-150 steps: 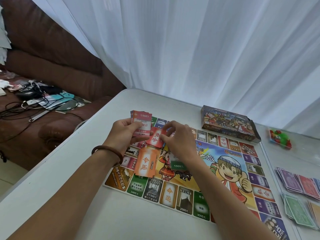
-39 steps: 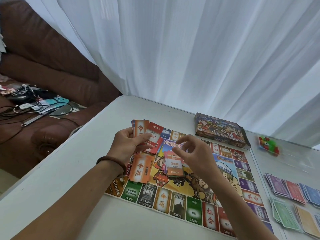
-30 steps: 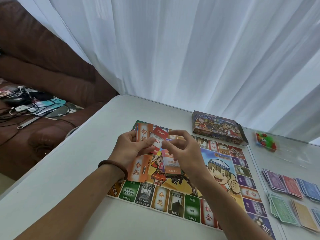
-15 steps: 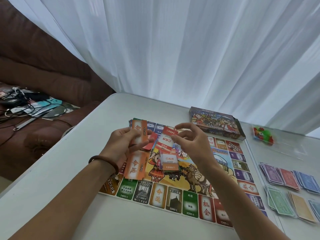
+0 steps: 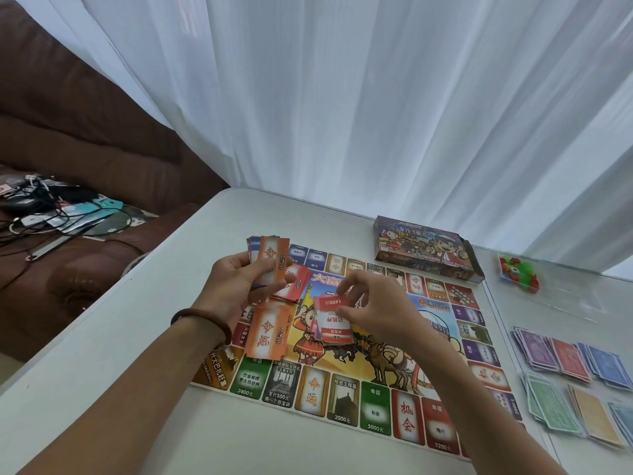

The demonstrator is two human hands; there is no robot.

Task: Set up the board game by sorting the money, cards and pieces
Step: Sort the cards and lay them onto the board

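The colourful game board (image 5: 346,402) lies flat on the white table. My left hand (image 5: 236,286) grips a fanned stack of cards (image 5: 270,260) above the board's left side, an orange card on top. My right hand (image 5: 373,311) pinches a red card marked 1400 (image 5: 331,303) directly over a small pile of red property cards (image 5: 334,325) at the board's centre. Whether the card touches the pile I cannot tell. A pile of orange cards (image 5: 267,330) sits on the board below my left hand.
The game box (image 5: 424,248) stands behind the board. A bag of green and red pieces (image 5: 519,270) lies at the right rear. Sorted piles of paper money (image 5: 575,382) cover the right side. A brown sofa with cables (image 5: 58,217) stands left of the table.
My right hand has taken the red 1400 card from the fan in my left hand and brought it down over the red pile. An orange card now tops the fan.
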